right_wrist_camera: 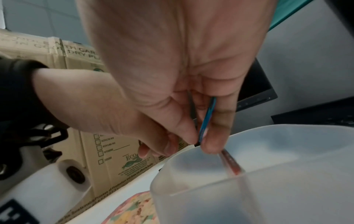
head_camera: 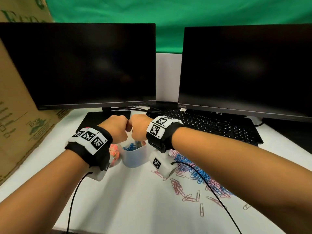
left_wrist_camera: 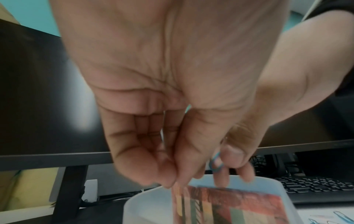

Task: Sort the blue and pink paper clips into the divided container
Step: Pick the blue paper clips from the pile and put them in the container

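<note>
Both hands hover knuckle to knuckle over the translucent divided container (head_camera: 135, 159). My right hand (head_camera: 139, 127) pinches a blue paper clip (right_wrist_camera: 207, 118) between thumb and forefinger, right above the container's rim (right_wrist_camera: 249, 171). The same blue clip (left_wrist_camera: 215, 164) shows in the left wrist view. My left hand (head_camera: 116, 129) has its fingertips pinched together (left_wrist_camera: 171, 184) on what looks like a thin pink clip, blurred. Blue clips (head_camera: 131, 146) fill one compartment and pink clips (head_camera: 114, 152) lie on the left side. A patterned divider (left_wrist_camera: 229, 207) splits the container.
A loose pile of blue and pink clips (head_camera: 194, 173) spreads over the white table to the right of the container. Two dark monitors (head_camera: 81, 65) (head_camera: 244, 68) and a black keyboard (head_camera: 211, 125) stand behind. A cardboard box (head_camera: 16, 115) is at the left.
</note>
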Available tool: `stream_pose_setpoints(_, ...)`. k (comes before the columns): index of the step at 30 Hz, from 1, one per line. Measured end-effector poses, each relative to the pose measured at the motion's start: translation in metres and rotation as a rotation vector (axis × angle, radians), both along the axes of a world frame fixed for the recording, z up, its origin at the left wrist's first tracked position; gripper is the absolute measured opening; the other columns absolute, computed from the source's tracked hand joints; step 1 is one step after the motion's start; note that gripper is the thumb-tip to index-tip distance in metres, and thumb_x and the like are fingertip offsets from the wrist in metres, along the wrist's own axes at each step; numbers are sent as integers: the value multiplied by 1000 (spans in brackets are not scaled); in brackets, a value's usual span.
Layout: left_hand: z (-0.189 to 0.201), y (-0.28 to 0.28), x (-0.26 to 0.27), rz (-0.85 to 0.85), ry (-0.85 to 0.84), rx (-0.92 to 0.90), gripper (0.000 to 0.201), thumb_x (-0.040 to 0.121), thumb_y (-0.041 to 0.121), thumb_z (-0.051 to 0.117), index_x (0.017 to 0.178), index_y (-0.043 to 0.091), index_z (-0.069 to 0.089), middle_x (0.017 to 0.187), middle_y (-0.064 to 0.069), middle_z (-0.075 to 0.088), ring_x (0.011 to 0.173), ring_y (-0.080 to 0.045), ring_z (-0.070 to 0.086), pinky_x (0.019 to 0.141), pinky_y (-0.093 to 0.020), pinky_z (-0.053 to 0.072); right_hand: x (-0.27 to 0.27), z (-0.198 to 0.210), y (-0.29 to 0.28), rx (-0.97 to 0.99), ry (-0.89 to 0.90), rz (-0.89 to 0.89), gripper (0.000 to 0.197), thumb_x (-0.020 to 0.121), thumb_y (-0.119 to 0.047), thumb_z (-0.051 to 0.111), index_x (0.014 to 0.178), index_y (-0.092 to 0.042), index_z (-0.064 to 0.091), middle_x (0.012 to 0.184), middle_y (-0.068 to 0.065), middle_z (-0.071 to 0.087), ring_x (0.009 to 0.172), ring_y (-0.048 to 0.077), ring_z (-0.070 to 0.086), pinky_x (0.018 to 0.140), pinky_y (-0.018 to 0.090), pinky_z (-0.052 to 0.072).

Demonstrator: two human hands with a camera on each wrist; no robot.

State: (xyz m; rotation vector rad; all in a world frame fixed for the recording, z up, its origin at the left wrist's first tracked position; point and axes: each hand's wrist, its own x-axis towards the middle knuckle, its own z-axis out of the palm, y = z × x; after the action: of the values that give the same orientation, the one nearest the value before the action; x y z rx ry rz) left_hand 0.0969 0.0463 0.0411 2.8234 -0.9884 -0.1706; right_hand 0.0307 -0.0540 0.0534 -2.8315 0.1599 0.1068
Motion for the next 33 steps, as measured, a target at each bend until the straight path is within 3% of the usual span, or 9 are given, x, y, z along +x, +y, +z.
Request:
stream_pose_setpoints(5,8,-5,-7,2,-40,-48,22,78,4,53,91,16,66,84,-1,61,77,-20,59,58,-25,44,-10,-2,-22,130,-74,6,41,84,-2,53,119,-19,67,112,2,66,102,20,62,86,29,53)
stream_pose_setpoints(9,9,-19,-25,-74,-12,-122,23,82,9,57,97,23,68,95,4,62,91,-17,59,75,-27,50,-37,-4,-56,258,-140,-69,36,84,-3,54,112,-22,67,102,-3,63,99,17,62,86,27,53)
stream_pose_setpoints(11,7,-30,-39,-134,35,-169,21,84,12,59,97,25,67,90,7,63,90,-15,61,80,-28,52,-57,-7,-77,277,-140,-117,35,85,-2,52,109,-22,68,98,-4,66,96,15,63,83,25,53)
stream_pose_setpoints(15,-7,-55,-70,-277,103,-210,14,83,18,64,92,28,68,86,9,64,84,-12,61,75,-24,50,-111,-23,-118,169,-90,-214,34,86,-7,47,101,-26,70,95,-3,72,90,14,66,83,26,54)
stream_pose_setpoints(19,-30,-78,-90,-420,147,-100,19,85,18,64,102,25,69,97,6,66,90,-13,60,75,-23,48,-155,-48,-148,1,57,-268,34,86,-11,51,110,-27,69,106,-4,69,98,16,64,86,27,52)
stream_pose_setpoints(24,-53,-98,-111,-547,148,96,55,90,27,58,142,31,43,137,0,48,125,-21,49,103,-31,41,-188,-70,-160,-97,206,-201,44,92,-27,51,135,-35,50,138,-2,54,123,19,52,101,32,43)
stream_pose_setpoints(28,-65,-98,-124,-651,166,295,62,91,24,53,148,33,30,137,-7,42,129,-30,45,104,-37,41,-195,-88,-154,-90,282,-93,61,92,-30,45,148,-44,25,158,7,28,140,27,35,116,40,29)
stream_pose_setpoints(30,-67,-95,-127,-688,141,420,68,93,26,51,153,35,20,152,-12,29,140,-32,32,113,-39,32,-199,-95,-154,-154,384,-69,65,95,-43,44,151,-44,11,162,11,9,147,29,22,120,40,19)
stream_pose_setpoints(33,-64,-85,-127,-723,180,497,73,94,30,52,153,44,12,162,-9,10,148,-30,14,120,-37,18,-205,-103,-164,-221,467,-79,76,88,-69,40,149,-51,-2,163,9,-3,150,28,2,121,47,10)
